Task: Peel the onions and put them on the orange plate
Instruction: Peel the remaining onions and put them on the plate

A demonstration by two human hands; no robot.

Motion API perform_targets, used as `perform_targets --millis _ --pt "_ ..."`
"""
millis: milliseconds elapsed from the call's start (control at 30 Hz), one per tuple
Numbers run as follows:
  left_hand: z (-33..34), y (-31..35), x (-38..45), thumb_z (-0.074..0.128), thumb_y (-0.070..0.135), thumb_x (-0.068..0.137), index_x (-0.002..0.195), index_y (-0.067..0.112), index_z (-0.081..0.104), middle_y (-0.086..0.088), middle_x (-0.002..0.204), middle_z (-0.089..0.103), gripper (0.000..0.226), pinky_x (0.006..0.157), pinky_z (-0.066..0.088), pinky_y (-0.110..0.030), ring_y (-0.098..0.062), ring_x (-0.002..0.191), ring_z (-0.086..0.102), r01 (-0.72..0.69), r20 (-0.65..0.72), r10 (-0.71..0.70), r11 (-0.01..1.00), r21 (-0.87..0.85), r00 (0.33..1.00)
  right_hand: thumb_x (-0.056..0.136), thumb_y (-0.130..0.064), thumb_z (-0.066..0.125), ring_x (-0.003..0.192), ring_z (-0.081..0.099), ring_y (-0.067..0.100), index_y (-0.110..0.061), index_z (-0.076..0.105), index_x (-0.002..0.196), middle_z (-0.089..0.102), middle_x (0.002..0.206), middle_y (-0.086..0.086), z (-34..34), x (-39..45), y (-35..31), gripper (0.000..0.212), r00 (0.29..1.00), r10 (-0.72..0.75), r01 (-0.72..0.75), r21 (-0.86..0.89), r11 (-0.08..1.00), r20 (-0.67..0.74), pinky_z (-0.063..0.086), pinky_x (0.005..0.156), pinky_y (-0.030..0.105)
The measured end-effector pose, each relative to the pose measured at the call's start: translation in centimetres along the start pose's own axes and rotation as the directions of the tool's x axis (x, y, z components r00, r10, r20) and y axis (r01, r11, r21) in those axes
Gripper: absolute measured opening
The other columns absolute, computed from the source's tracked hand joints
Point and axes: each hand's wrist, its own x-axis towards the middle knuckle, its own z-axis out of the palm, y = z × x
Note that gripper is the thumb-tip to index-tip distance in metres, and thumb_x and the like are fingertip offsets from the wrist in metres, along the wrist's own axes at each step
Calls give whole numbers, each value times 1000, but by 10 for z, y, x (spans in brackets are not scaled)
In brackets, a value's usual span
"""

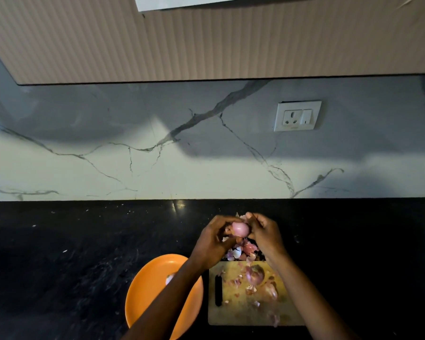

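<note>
Marble wall (pixel 108 148) fills the upper view, with a ribbed panel (pixel 206 45) above it. White socket (pixel 297 116) on the wall at 1 o'clock from your hands.

Black surface (pixel 59 253) spans the lower part of the view.

Cutting board (pixel 245 312) lies on the surface at 6 o'clock from your hands, dark handle slot at its left edge. Peel scraps scattered over it.

Orange plate (pixel 147 290) sits just beside the board at its 9 o'clock, partly under your left forearm. One pale peeled piece (pixel 169 279) shows on it, mostly hidden by the arm.

Your left hand (pixel 212 241) is raised above the surface, fingers curled round the left side of the onion (pixel 241 228). The onion is held between both hands, above the far edge of the board; its exposed face is smooth and pink.

Your right hand (pixel 264 233) touches the onion's right side, fingers curled, fingertips pinching at its top; a flake of skin shows near them. Blur hides the exact pinch.

Peel pile (pixel 242 251) lies on the surface just past the board's far edge, below the held onion.

Two more onions on the board: one (pixel 255 274) near its far edge with skin partly on, another (pixel 270 292) at its 5 o'clock, close by.
</note>
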Motion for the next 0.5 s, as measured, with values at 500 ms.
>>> perform_targets --millis 500 --pt "-6 -12 -5 78 12 85 117 13 53 -11 118 64 41 90 58 -41 -25 110 66 137 -95 -162 964 -226 982 100 -27 61 105 65 6 -22 72 119 71 115 -7 -26 12 14 22 988 -39 84 -310 947 147 47 84 11"
